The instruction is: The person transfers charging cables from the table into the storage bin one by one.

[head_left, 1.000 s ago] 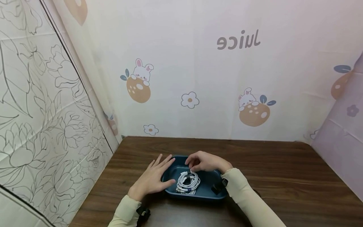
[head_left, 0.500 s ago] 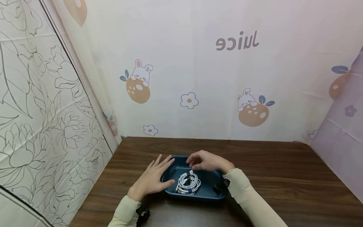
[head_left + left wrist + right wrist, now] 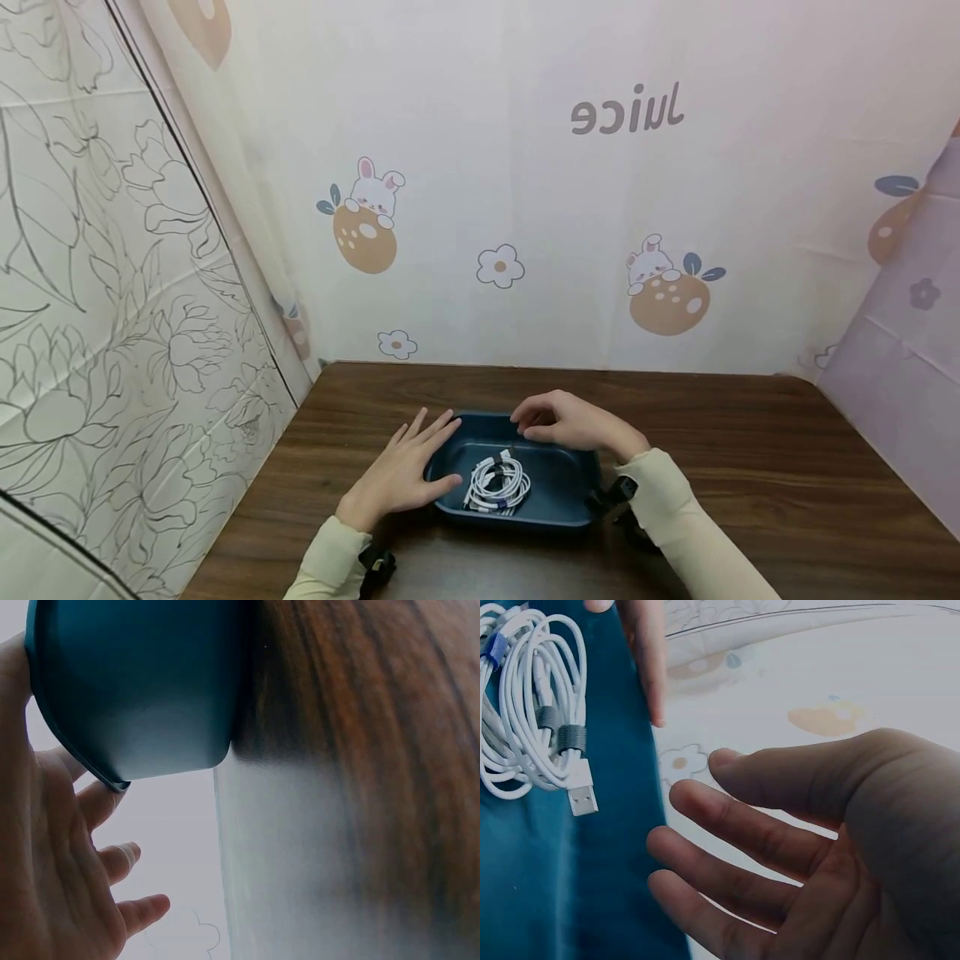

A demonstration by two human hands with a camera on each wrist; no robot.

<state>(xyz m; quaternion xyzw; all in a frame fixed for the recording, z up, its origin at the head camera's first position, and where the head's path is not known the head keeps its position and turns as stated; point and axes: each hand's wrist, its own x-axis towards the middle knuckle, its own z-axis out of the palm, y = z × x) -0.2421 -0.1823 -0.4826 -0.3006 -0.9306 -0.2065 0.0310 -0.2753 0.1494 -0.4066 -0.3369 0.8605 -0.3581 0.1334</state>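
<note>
Nearest are two pale sleeves (image 3: 330, 560), with black wrist devices (image 3: 377, 563) strapped at the cuffs, over a dark wood-grain table (image 3: 750, 467).

The left hand (image 3: 397, 479) lies at the left end of a dark blue rectangular tray (image 3: 517, 523), its fingers extended and spread, the thumb reaching over the rim. The tray's long axis runs left to right.

A coil of white USB cable (image 3: 498, 483) lies flat in the left half of the tray, near the left thumb but apart from it. The coil is roundish, slightly longer from near to far. Its USB plug (image 3: 583, 791) stands clear of the loops on the far side and points toward the right. Grey straps (image 3: 572, 739) bind the strands by the plug; a blue strap (image 3: 501, 503) sits on the near side.

The right hand (image 3: 573, 421) hangs above the tray's far right part, apart from the coil. Its fingers are loosely bent, thumb and forefinger tips separated, holding nothing.

Beyond the table hangs a pale backdrop (image 3: 480, 167), printed with rabbits on orange fruits (image 3: 667, 300) and outlined flowers (image 3: 501, 267). Grey lettering (image 3: 627, 110) at upper right reads "Juice", reversed as in a mirror. At left stands a panel of line-drawn blossoms (image 3: 60, 408).
</note>
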